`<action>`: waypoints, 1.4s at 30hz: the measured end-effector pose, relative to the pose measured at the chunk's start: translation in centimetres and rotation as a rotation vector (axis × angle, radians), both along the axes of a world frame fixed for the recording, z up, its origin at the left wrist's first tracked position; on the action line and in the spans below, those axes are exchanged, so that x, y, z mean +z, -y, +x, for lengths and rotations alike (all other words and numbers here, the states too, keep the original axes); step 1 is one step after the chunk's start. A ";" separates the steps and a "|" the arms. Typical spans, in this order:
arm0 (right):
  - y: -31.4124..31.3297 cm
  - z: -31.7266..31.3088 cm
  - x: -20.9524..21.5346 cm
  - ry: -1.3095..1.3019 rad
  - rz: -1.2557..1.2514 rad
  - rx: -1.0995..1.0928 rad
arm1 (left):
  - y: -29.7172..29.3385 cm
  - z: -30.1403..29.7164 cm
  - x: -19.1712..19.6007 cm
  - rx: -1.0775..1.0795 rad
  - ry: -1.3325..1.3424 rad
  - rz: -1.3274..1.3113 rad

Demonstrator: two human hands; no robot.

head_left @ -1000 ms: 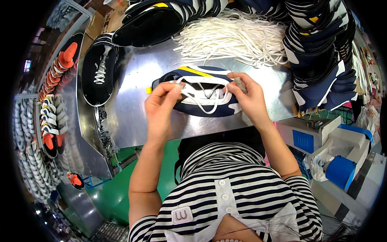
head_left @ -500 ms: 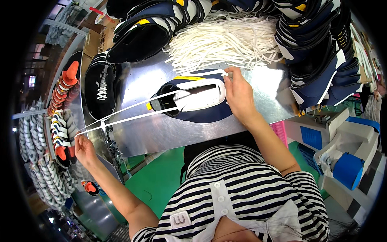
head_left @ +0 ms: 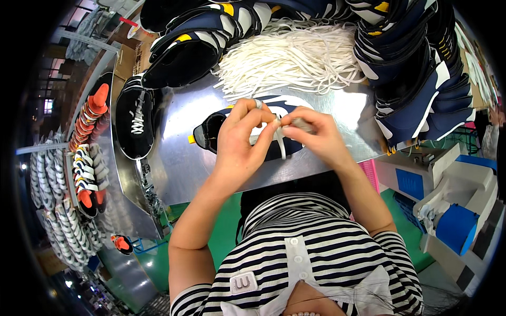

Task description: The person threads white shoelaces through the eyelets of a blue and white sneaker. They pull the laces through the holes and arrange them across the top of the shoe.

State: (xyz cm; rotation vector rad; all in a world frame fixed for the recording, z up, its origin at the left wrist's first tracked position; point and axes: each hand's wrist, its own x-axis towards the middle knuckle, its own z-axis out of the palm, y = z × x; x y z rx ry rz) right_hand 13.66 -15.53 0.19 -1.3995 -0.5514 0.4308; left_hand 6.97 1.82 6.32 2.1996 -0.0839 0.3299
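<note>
I have the left hand [head_left: 240, 141] and the right hand [head_left: 319, 132] almost fingertip to fingertip, thumbs and forefingers closed in a pinch on a white shoelace [head_left: 281, 145], directly over the navy shoe upper [head_left: 209, 131] lying on the table [head_left: 171, 121]. The lace is flat and soft, one length dangling below the fingertips; the upper is rounded, with a dark collar and a small yellow heel tab [head_left: 191, 139], and the table is brushed, shiny metal. Beyond lies a tangled pile of white laces [head_left: 290, 58]. My hands hide most of the upper's opening, and I cannot tell which strand each pinch grips.
</note>
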 end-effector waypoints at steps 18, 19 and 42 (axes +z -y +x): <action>-2.9 -0.2 -1.5 -0.130 -0.354 -0.134 | -1.8 0.5 -4.1 0.347 -0.705 -0.734; -3.0 -0.3 -1.2 -0.099 -0.401 -0.144 | -1.6 0.3 -4.4 0.380 -0.671 -0.647; -1.1 -1.5 0.6 0.108 -0.437 -0.020 | 0.1 -1.6 -4.7 0.342 -0.337 -0.611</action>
